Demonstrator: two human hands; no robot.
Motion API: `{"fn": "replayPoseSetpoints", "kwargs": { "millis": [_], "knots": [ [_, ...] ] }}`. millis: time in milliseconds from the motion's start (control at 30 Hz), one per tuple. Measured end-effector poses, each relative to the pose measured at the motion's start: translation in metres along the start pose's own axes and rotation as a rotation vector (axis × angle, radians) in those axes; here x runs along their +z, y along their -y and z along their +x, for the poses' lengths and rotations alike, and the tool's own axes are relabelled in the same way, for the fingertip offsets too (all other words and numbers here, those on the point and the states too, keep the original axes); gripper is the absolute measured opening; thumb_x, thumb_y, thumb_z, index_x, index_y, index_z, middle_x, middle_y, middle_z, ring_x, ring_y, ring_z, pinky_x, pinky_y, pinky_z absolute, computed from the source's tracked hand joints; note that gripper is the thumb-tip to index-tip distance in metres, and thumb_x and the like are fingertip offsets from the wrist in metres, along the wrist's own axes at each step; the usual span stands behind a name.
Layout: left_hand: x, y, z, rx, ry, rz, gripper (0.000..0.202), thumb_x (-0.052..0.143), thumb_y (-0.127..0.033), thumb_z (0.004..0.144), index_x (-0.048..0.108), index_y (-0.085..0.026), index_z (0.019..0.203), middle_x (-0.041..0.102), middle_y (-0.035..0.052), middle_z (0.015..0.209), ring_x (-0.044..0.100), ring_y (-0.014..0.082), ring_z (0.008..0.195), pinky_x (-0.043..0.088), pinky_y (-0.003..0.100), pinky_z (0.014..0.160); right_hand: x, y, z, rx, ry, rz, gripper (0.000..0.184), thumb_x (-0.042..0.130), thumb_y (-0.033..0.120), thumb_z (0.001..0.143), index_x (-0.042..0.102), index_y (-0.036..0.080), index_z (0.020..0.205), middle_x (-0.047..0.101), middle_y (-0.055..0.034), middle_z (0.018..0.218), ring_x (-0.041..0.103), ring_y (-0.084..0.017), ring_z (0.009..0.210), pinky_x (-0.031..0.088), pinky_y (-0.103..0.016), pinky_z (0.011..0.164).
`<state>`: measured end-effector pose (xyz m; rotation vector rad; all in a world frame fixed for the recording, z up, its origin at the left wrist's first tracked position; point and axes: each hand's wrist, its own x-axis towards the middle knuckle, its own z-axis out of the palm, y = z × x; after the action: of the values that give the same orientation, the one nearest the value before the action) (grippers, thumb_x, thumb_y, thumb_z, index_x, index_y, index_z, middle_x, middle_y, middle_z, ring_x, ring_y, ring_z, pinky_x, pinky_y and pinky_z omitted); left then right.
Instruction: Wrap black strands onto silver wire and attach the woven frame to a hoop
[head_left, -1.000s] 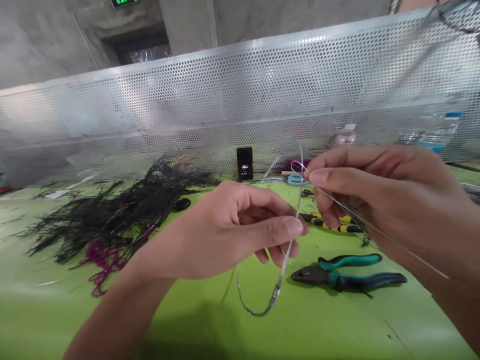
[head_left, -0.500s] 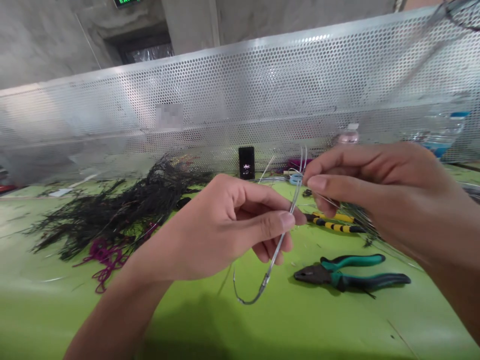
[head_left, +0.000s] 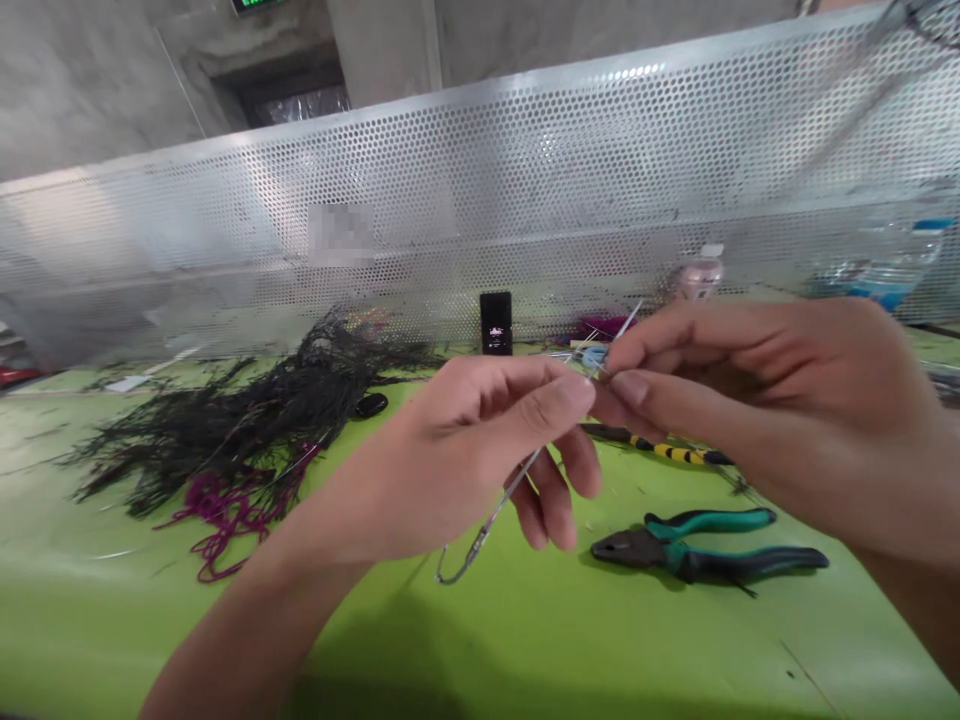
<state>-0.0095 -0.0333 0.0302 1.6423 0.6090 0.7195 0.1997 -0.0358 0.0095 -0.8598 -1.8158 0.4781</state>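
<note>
A thin grey wire (head_left: 491, 520) with a hooked lower end hangs above the green table (head_left: 525, 640). My left hand (head_left: 465, 460) pinches its upper part between thumb and forefinger. My right hand (head_left: 757, 400) pinches the same wire's top end, fingertips almost touching those of my left hand. Thin wire ends stick up from between the fingertips. Both hands are held in the air over the table's middle.
Green-handled pliers (head_left: 705, 552) lie on the table below my right hand, a yellow-and-black tool (head_left: 660, 450) behind them. A heap of black fibres with a purple cord (head_left: 232, 430) lies at left. A perforated metal screen (head_left: 525, 200) with a small black box (head_left: 495, 322) closes the back.
My hands have come together until the fingertips nearly meet. The wire has tilted, its hooked end swinging left and its top leaning right.
</note>
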Motion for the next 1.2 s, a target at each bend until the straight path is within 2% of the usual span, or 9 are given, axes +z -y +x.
{"fn": "replayPoseSetpoints", "kwargs": {
  "millis": [100, 200, 367, 467, 600, 800, 900, 1033, 1200],
  "knots": [
    [-0.001, 0.003, 0.003, -0.060, 0.017, -0.129, 0.033, 0.046, -0.029, 0.109, 0.072, -0.020, 0.090, 0.066, -0.0020, 0.070, 0.065, 0.0074, 0.049, 0.053, 0.014, 0.047, 0.001, 0.002, -0.004, -0.028, -0.022, -0.049, 0.012, 0.071, 0.028, 0.093, 0.077, 0.022, 0.084, 0.074, -0.0015, 0.072, 0.058, -0.012, 0.053, 0.034, -0.025, 0.042],
    [-0.003, 0.005, 0.005, -0.095, 0.025, -0.175, 0.032, 0.050, -0.029, 0.107, 0.072, -0.020, 0.086, 0.064, -0.0028, 0.067, 0.063, 0.0068, 0.047, 0.049, 0.013, 0.042, 0.001, 0.003, -0.004, -0.052, -0.025, -0.095, 0.012, 0.073, 0.028, 0.091, 0.077, 0.023, 0.080, 0.071, 0.0012, 0.067, 0.055, -0.010, 0.050, 0.038, -0.022, 0.043],
    [-0.005, 0.004, 0.005, -0.091, -0.025, -0.135, 0.026, 0.057, -0.030, 0.105, 0.069, -0.020, 0.085, 0.066, -0.0032, 0.066, 0.051, 0.0029, 0.040, 0.030, 0.010, 0.033, 0.001, 0.005, -0.002, -0.057, -0.044, -0.115, 0.011, 0.072, 0.026, 0.090, 0.077, 0.023, 0.080, 0.063, 0.0032, 0.057, 0.050, -0.009, 0.044, 0.037, -0.022, 0.040],
    [-0.005, 0.003, 0.003, -0.044, -0.062, -0.066, 0.021, 0.057, -0.027, 0.105, 0.069, -0.020, 0.090, 0.062, -0.0048, 0.063, 0.043, 0.0021, 0.038, 0.029, 0.011, 0.034, 0.000, 0.003, -0.003, -0.063, -0.043, -0.130, 0.013, 0.070, 0.025, 0.091, 0.076, 0.023, 0.080, 0.062, 0.0032, 0.055, 0.051, -0.009, 0.044, 0.037, -0.022, 0.039],
    [-0.006, 0.000, -0.003, 0.029, -0.152, 0.113, 0.025, 0.053, -0.032, 0.107, 0.072, -0.022, 0.095, 0.063, -0.0037, 0.064, 0.042, 0.0037, 0.045, 0.032, 0.012, 0.039, 0.000, 0.000, -0.004, -0.150, -0.093, -0.163, 0.011, 0.071, 0.022, 0.089, 0.075, 0.027, 0.081, 0.066, 0.0059, 0.060, 0.054, -0.008, 0.044, 0.038, -0.018, 0.038],
    [-0.004, -0.005, -0.015, 0.206, -0.407, 0.682, 0.019, 0.055, -0.031, 0.103, 0.073, -0.024, 0.103, 0.070, -0.0040, 0.072, 0.040, 0.0041, 0.042, 0.030, 0.015, 0.036, 0.001, -0.002, -0.004, -0.169, -0.151, -0.212, 0.011, 0.071, 0.022, 0.087, 0.073, 0.029, 0.079, 0.066, 0.0084, 0.060, 0.056, -0.007, 0.046, 0.041, -0.015, 0.041],
    [-0.003, -0.004, -0.017, 0.241, -0.429, 0.780, 0.019, 0.055, -0.031, 0.103, 0.073, -0.025, 0.101, 0.074, -0.0034, 0.078, 0.042, 0.0043, 0.040, 0.031, 0.016, 0.034, 0.001, -0.001, -0.004, -0.167, -0.143, -0.222, 0.012, 0.069, 0.022, 0.088, 0.072, 0.029, 0.078, 0.062, 0.0092, 0.055, 0.053, -0.006, 0.045, 0.040, -0.015, 0.041],
    [-0.002, 0.000, -0.016, 0.253, -0.443, 0.867, 0.022, 0.052, -0.029, 0.103, 0.072, -0.025, 0.095, 0.074, -0.0027, 0.079, 0.057, 0.0090, 0.052, 0.037, 0.018, 0.038, 0.003, 0.000, -0.006, -0.137, -0.130, -0.205, 0.012, 0.069, 0.022, 0.088, 0.072, 0.029, 0.078, 0.061, 0.0090, 0.054, 0.052, -0.007, 0.045, 0.039, -0.015, 0.040],
    [0.004, 0.004, -0.013, 0.338, -0.500, 0.928, 0.017, 0.054, -0.021, 0.101, 0.068, -0.022, 0.092, 0.057, -0.0070, 0.060, 0.046, 0.0062, 0.044, 0.034, 0.019, 0.037, 0.011, 0.003, -0.009, -0.044, -0.128, -0.137, 0.010, 0.067, 0.024, 0.085, 0.074, 0.027, 0.078, 0.064, 0.0058, 0.054, 0.054, -0.010, 0.043, 0.038, -0.017, 0.036]
  ]
}}
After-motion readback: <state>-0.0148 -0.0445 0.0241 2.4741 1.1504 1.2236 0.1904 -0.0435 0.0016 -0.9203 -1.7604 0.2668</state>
